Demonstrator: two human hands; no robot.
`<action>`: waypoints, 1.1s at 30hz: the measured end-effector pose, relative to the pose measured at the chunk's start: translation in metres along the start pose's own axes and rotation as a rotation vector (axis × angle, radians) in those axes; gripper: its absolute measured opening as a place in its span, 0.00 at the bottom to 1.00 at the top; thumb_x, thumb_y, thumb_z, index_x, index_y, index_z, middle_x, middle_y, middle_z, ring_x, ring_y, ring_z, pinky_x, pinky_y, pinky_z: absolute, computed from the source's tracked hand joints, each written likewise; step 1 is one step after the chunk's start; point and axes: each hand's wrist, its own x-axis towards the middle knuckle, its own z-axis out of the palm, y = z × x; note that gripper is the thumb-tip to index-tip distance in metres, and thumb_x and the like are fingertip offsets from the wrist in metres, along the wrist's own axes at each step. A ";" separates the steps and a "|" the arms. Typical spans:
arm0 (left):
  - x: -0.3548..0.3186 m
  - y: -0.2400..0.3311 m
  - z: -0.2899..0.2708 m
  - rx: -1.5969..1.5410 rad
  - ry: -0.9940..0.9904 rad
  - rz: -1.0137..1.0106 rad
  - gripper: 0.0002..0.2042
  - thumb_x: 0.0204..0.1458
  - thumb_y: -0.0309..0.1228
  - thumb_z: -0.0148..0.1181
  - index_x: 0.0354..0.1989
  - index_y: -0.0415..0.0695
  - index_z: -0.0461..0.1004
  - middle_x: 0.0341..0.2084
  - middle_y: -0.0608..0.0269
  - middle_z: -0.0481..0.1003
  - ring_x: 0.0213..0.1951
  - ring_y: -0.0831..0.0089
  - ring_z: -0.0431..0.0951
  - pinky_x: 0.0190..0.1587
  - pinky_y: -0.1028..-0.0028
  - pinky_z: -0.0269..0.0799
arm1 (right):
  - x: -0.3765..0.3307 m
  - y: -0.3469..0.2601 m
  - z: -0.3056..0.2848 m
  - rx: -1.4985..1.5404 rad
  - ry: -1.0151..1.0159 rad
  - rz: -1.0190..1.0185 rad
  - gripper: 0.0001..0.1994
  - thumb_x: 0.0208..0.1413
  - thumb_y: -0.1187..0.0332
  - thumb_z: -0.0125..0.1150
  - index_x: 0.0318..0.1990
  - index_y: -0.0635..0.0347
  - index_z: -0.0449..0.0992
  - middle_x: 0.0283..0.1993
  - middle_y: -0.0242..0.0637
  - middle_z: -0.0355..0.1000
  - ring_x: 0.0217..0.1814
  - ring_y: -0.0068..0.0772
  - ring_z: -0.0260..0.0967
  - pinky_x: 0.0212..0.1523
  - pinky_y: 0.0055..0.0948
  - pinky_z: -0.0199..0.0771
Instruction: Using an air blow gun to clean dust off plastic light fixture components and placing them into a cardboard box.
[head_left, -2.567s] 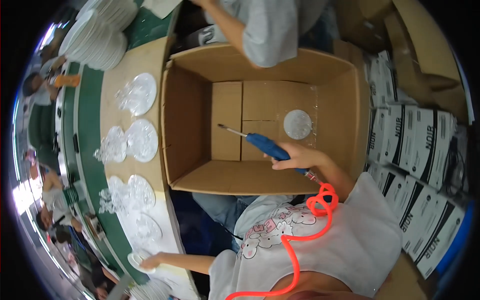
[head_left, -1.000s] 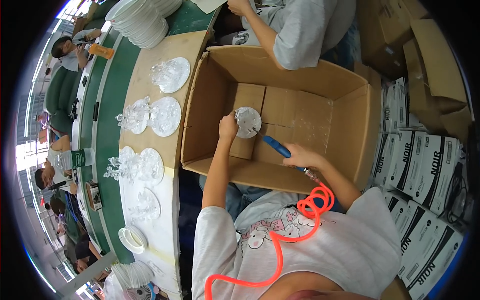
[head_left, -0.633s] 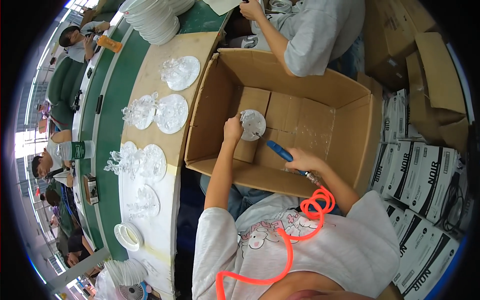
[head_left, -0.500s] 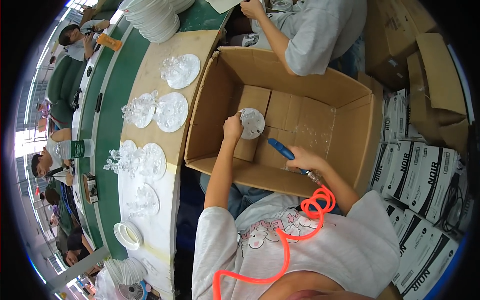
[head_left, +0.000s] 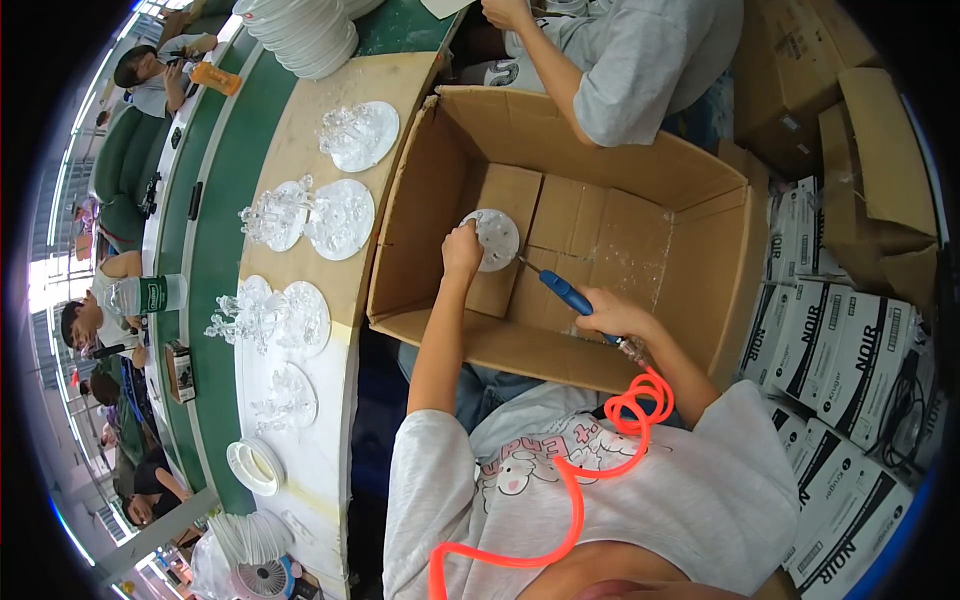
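My left hand (head_left: pixel 461 252) is closed on the edge of a round whitish, see-through disc (head_left: pixel 499 239), held inside a large open cardboard box (head_left: pixel 600 355). Small details on the disc's face are too fine to make out. In my right hand (head_left: pixel 612 313) is a blue air blow gun (head_left: pixel 564 291), fingers wrapped round its grip. Its thin nozzle points up and left at the disc's lower right edge, close to it. A coiled orange air hose (head_left: pixel 570 500) runs from the gun across my shirt.
Left of the box, a workbench (head_left: pixel 345 420) bears several clear discs with crystal-like pieces (head_left: pixel 340 220), a white ring-shaped part (head_left: pixel 255 467) and stacked white plates (head_left: pixel 300 40). A co-worker (head_left: pixel 640 70) sits beyond the box. Printed cartons (head_left: pixel 830 350) are piled at the right.
My left hand and the disc have shifted slightly left and up. The blow gun has tilted a little, and its nozzle now shows plainly beside the disc's edge.
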 end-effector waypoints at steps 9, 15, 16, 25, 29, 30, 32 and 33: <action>-0.001 0.001 0.005 -0.043 0.029 0.014 0.08 0.43 0.24 0.51 0.33 0.39 0.72 0.26 0.45 0.74 0.30 0.50 0.75 0.33 0.58 0.71 | -0.002 0.001 -0.002 0.068 -0.019 -0.007 0.18 0.36 0.64 0.56 0.36 0.63 0.67 0.28 0.47 0.69 0.30 0.47 0.68 0.32 0.37 0.66; 0.003 -0.007 0.009 0.011 -0.022 -0.060 0.14 0.43 0.26 0.54 0.41 0.43 0.72 0.28 0.44 0.74 0.32 0.49 0.74 0.35 0.57 0.70 | -0.001 0.002 0.000 0.008 0.006 -0.033 0.18 0.36 0.64 0.56 0.37 0.63 0.67 0.29 0.47 0.70 0.32 0.47 0.68 0.33 0.38 0.66; 0.003 -0.008 0.010 0.013 -0.020 -0.063 0.14 0.43 0.26 0.54 0.41 0.43 0.72 0.28 0.44 0.74 0.32 0.49 0.74 0.35 0.57 0.70 | -0.002 0.000 -0.001 0.008 0.005 -0.033 0.18 0.36 0.64 0.56 0.37 0.63 0.67 0.29 0.47 0.70 0.32 0.47 0.68 0.33 0.38 0.66; 0.004 -0.009 0.012 0.011 0.007 -0.050 0.13 0.43 0.26 0.53 0.40 0.42 0.72 0.27 0.45 0.74 0.31 0.49 0.75 0.35 0.57 0.70 | -0.004 0.000 -0.001 -0.030 0.003 -0.044 0.18 0.36 0.64 0.55 0.37 0.63 0.67 0.28 0.47 0.69 0.32 0.48 0.68 0.33 0.37 0.66; 0.004 -0.014 0.014 0.026 0.014 -0.054 0.13 0.43 0.26 0.54 0.39 0.41 0.72 0.27 0.44 0.74 0.31 0.49 0.75 0.34 0.57 0.71 | -0.005 -0.005 -0.001 -0.038 -0.007 -0.034 0.18 0.36 0.64 0.55 0.37 0.62 0.67 0.29 0.48 0.69 0.33 0.48 0.68 0.34 0.38 0.66; 0.004 -0.014 0.014 0.029 0.011 -0.053 0.13 0.43 0.26 0.54 0.39 0.41 0.72 0.26 0.44 0.74 0.31 0.49 0.75 0.34 0.57 0.71 | -0.005 -0.004 -0.001 -0.036 -0.002 -0.043 0.18 0.36 0.64 0.55 0.37 0.62 0.67 0.29 0.48 0.69 0.33 0.49 0.68 0.34 0.38 0.66; 0.004 -0.013 0.013 0.032 0.009 -0.053 0.13 0.43 0.26 0.54 0.39 0.41 0.72 0.26 0.44 0.74 0.31 0.49 0.75 0.34 0.57 0.71 | -0.005 -0.004 -0.002 -0.039 -0.006 -0.036 0.18 0.36 0.64 0.55 0.38 0.62 0.67 0.29 0.48 0.69 0.33 0.49 0.68 0.34 0.38 0.66; 0.004 -0.013 0.013 0.028 0.008 -0.057 0.12 0.43 0.26 0.54 0.38 0.40 0.72 0.26 0.44 0.74 0.31 0.49 0.75 0.34 0.57 0.71 | -0.005 -0.005 -0.002 -0.043 -0.011 -0.029 0.19 0.36 0.64 0.55 0.38 0.62 0.67 0.29 0.48 0.69 0.33 0.49 0.68 0.34 0.38 0.66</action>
